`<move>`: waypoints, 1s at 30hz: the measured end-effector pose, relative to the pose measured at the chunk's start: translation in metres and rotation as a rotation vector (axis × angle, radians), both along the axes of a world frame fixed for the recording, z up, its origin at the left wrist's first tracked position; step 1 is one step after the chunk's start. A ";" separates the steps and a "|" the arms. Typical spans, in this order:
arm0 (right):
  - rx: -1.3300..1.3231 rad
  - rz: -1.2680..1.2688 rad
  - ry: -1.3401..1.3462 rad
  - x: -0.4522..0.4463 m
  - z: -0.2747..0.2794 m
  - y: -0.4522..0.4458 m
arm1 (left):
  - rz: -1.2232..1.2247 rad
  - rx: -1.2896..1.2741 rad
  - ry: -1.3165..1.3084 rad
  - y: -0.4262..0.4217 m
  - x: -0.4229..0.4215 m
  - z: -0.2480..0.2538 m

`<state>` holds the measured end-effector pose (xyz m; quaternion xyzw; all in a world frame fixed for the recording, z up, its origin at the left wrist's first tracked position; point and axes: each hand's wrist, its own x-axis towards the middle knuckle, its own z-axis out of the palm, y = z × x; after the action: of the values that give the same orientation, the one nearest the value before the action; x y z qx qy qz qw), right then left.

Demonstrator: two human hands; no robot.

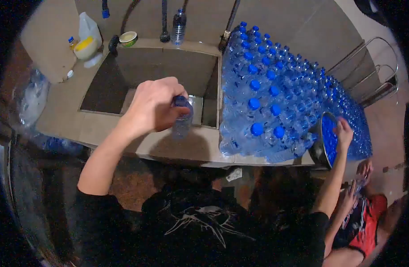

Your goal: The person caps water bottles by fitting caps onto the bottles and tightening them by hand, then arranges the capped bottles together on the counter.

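My left hand (157, 104) is closed round the neck of a clear plastic bottle (182, 124), held upright over the front edge of the sink (91, 116). My right hand (343, 132) is at the rim of a metal bowl (318, 149) full of blue caps (329, 140); its fingers are bent together, and whether a cap is between them is too small to tell. Left of the bowl, rows of clear bottles (240, 118) with blue caps cover the counter.
One more bottle (178, 31) stands behind the sink. A small tub (128, 38) and a cup (86, 50) are at the back left. A wire rack (378, 84) stands at the right. Another person (365, 218) is at the lower right, hands together near something clear.
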<state>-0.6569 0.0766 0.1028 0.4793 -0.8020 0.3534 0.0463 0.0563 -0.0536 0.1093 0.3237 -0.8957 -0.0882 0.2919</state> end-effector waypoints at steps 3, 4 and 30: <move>-0.103 0.412 -0.446 0.188 0.071 -0.027 | -0.125 -0.021 0.126 -0.010 0.005 -0.011; -0.006 0.475 -0.386 0.248 0.093 -0.030 | -0.207 -0.035 0.239 -0.015 0.004 -0.018; 0.526 1.291 0.653 0.559 0.071 -0.136 | -0.372 0.612 0.716 -0.031 -0.019 -0.104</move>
<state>-0.0980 -0.0598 0.1734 0.9276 -0.3666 -0.0513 -0.0501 0.0375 -0.0845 0.0054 0.1788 -0.7149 -0.5028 0.4519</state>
